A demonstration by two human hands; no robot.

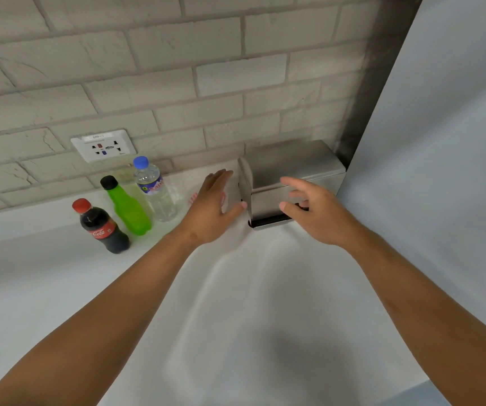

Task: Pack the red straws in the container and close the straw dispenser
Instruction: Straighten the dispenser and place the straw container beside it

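From my head camera I look down at a white counter (pixel 60 288) that runs back to a pale brick wall (pixel 148 68), and the landmark here is the steel straw dispenser (pixel 291 177) standing at the back of the counter, against the wall and just beside a tall grey panel (pixel 441 142) on its far side. Its lid lies flat and closed on top, and a dark slot shows along its base. My left hand (pixel 212 209) hovers just left of the dispenser, fingers spread and loose, gripping nothing — the thumb tip nearly touches its front corner. My right hand (pixel 318 212) is spread too, in front of the dispenser's lower face, fingers curled slightly and empty. Behind my left hand, between it and the dispenser's left side, a few red straws (pixel 193 197) peek out, mostly hidden. Further left of the dispenser stand three bottles: a clear water bottle (pixel 155 189) with a blue cap, a green bottle (pixel 127 209), then a cola bottle (pixel 102 227). A wall socket (pixel 103 145) sits above them.
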